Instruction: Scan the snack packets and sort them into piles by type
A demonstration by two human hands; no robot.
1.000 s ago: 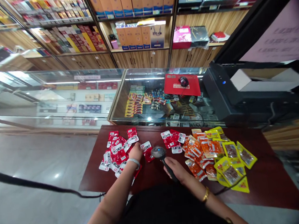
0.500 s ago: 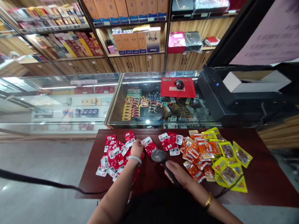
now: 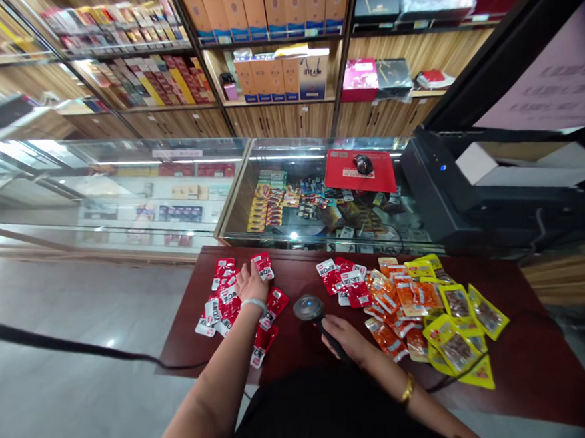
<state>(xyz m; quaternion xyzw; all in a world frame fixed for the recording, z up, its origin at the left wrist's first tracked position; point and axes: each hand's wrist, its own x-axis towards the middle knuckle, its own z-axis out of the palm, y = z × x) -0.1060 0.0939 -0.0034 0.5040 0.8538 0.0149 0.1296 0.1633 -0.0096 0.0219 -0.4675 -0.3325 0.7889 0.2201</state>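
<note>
My left hand (image 3: 250, 283) lies over a heap of red snack packets (image 3: 225, 302) on the left of a dark red table (image 3: 302, 352), its fingers stretched forward on the packets. A pale bracelet circles that wrist. My right hand (image 3: 341, 336) is closed round the handle of a black barcode scanner (image 3: 309, 308), whose round head points at the table between the heaps. A smaller group of red packets (image 3: 344, 282) lies just right of the scanner.
Orange packets (image 3: 399, 305) and yellow packets (image 3: 455, 328) cover the table's right side. A glass display counter (image 3: 316, 197) stands behind, with a red mouse pad and mouse (image 3: 362, 167) on top. A black printer (image 3: 471, 193) sits at right. A black cable (image 3: 55, 345) crosses the floor.
My left hand has moved left and forward from near the scanner onto the left red heap. The single red packet by the scanner head has gone from that spot. The scanner has hardly moved.
</note>
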